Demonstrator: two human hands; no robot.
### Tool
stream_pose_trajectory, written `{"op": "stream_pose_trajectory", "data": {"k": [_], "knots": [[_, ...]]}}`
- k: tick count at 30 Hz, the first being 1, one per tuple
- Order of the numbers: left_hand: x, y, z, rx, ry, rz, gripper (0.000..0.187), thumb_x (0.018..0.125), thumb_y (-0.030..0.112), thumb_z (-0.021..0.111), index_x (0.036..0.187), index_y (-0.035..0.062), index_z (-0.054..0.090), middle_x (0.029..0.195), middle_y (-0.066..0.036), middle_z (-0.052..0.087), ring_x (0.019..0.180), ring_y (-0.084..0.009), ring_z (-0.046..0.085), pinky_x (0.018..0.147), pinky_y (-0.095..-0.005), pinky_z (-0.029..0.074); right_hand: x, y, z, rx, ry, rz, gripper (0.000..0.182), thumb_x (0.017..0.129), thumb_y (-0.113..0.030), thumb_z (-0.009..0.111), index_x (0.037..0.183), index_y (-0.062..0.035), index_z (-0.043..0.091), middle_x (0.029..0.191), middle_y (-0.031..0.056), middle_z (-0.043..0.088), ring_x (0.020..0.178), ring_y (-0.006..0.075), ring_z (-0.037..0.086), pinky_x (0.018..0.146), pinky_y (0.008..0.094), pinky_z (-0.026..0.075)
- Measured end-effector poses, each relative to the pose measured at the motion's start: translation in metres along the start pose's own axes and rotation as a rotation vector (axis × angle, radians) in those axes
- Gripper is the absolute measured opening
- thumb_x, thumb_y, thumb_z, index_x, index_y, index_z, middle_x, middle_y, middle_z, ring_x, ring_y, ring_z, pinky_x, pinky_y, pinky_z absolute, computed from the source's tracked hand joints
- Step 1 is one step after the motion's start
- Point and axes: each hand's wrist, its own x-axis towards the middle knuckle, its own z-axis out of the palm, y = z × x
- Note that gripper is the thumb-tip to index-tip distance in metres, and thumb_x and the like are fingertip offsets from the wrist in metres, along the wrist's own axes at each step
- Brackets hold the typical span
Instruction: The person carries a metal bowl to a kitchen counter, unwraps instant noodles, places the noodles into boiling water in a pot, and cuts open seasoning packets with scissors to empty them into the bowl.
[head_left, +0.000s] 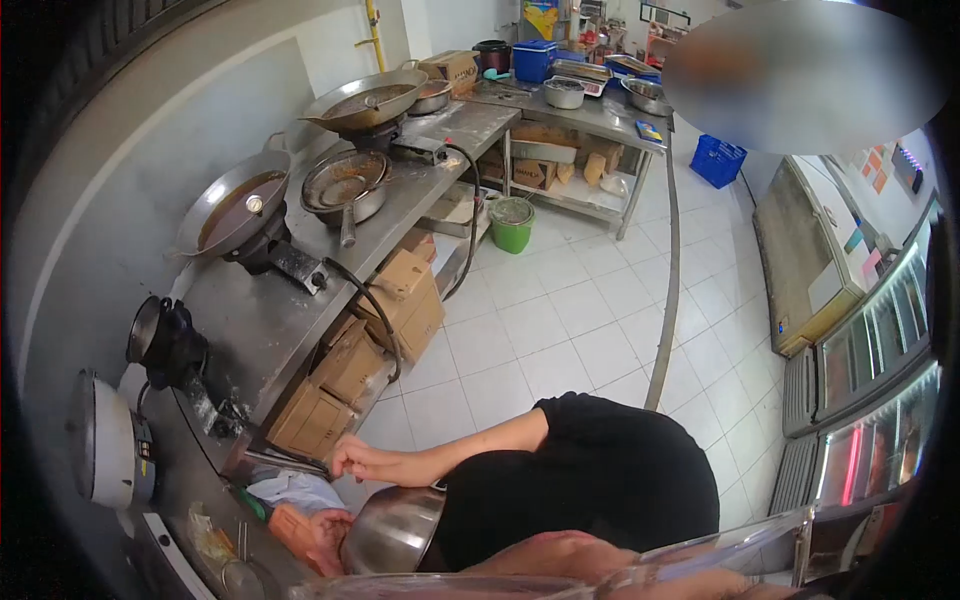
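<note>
My left hand (356,462) reaches left from a black sleeve to the front edge of the steel counter (270,330). Its fingers are curled down beside a thin dark tray edge (285,460) and a crumpled white and blue bag (295,490); whether they grip anything is unclear. Just below the hand, a steel bowl (395,530) leans against my black shirt. A bare forearm (560,552) runs along the bottom toward the bowl, and its hand is hidden behind it. Something pinkish (315,540) lies left of the bowl.
Woks (235,205) (365,100) and a pan (345,185) sit on burners along the counter, with cardboard boxes (350,365) on the shelf beneath. A green bucket (512,222) stands on the tiled floor. Display fridges (870,340) line the right. A clear plastic tub rim (640,565) crosses the bottom.
</note>
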Motion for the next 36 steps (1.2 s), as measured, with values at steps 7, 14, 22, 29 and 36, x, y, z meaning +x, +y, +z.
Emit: {"op": "stream_pose_trajectory", "data": {"k": [7, 14, 22, 29, 36], "knots": [[-0.082, 0.000, 0.038, -0.151, 0.052, 0.099, 0.078, 0.077, 0.072, 0.028, 0.113, 0.0029, 0.030, 0.092, -0.019, 0.049, 0.081, -0.0227, 0.049, 0.077, -0.0331, 0.038, -0.043, -0.001, 0.052, 0.384, -0.278, 0.207, 0.053, 0.093, -0.048, 0.018, 0.090, -0.0047, 0.048, 0.082, 0.0023, 0.045, 0.079, 0.0126, 0.041, 0.077, 0.0266, 0.033], [-0.158, 0.011, 0.032, -0.070, 0.039, 0.220, 0.067, 0.084, 0.060, 0.031, 0.094, -0.0027, 0.053, 0.118, -0.022, 0.039, 0.105, -0.0301, 0.045, 0.091, -0.0433, 0.035, -0.051, -0.009, 0.106, 0.154, -0.188, 0.081, 0.045, 0.094, -0.045, 0.023, 0.093, -0.0055, 0.044, 0.088, 0.0023, 0.047, 0.077, 0.0124, 0.042, 0.077, 0.0267, 0.035], [-0.278, -0.038, 0.028, 0.478, 0.871, 0.317, 0.076, 0.076, 0.072, 0.030, 0.112, 0.0056, 0.039, 0.100, -0.013, 0.047, 0.081, -0.0214, 0.048, 0.074, -0.0307, 0.036, -0.037, 0.004, 0.166, 0.602, -0.812, 0.301, 0.055, 0.090, -0.052, 0.022, 0.095, -0.0018, 0.043, 0.084, 0.0054, 0.044, 0.082, 0.0157, 0.042, 0.079, 0.0288, 0.033], [-0.245, 0.063, 0.091, 0.072, 0.902, 0.113, 0.086, 0.072, 0.074, 0.036, 0.122, 0.0055, 0.025, 0.078, -0.015, 0.056, 0.071, -0.0209, 0.051, 0.065, -0.0285, 0.036, -0.018, 0.007, 0.185, 0.345, -0.840, 0.135, 0.054, 0.091, -0.050, 0.017, 0.100, -0.0020, 0.042, 0.102, 0.0083, 0.036, 0.093, 0.0174, 0.036, 0.083, 0.0305, 0.032], [-0.226, 0.052, 0.050, 0.105, 0.943, 0.123, 0.085, 0.071, 0.075, 0.036, 0.118, 0.0048, 0.030, 0.085, -0.015, 0.054, 0.080, -0.0210, 0.052, 0.070, -0.0291, 0.038, 0.028, 0.048, 0.188, 0.813, -1.042, 0.361, 0.053, 0.092, -0.049, 0.018, 0.100, -0.0017, 0.041, 0.098, 0.0091, 0.038, 0.088, 0.0194, 0.041, 0.083, 0.0324, 0.032]]}}
